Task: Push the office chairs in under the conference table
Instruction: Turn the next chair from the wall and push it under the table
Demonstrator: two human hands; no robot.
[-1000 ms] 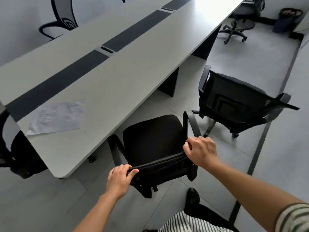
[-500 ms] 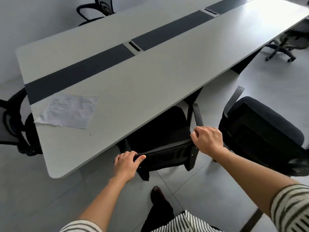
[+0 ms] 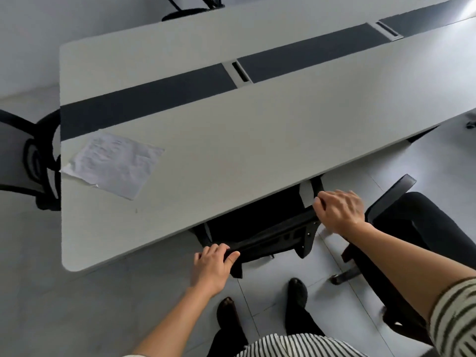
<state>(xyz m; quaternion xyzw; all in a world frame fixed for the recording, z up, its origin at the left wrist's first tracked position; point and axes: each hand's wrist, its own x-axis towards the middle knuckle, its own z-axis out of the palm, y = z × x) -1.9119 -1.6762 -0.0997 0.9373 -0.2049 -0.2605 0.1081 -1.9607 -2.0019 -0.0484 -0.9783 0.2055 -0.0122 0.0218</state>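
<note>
A black office chair [image 3: 260,228] sits with its seat mostly under the near edge of the long grey conference table [image 3: 231,140]; only its backrest top and part of the seat show. My left hand [image 3: 212,266] grips the left end of the backrest top. My right hand [image 3: 340,213] grips its right end, by the armrest. A second black office chair [image 3: 422,238] stands out on the floor to the right, partly behind my right forearm.
A crumpled sheet of paper [image 3: 113,163] lies on the table near its left end. Another black chair [image 3: 28,155] stands at the table's left end, and one more [image 3: 190,9] on the far side. My shoes [image 3: 296,292] stand on grey floor tiles.
The chair has rolled forward under the table while both hands kept hold of its backrest. I stepped closer, and the second chair now sits nearer on my right.
</note>
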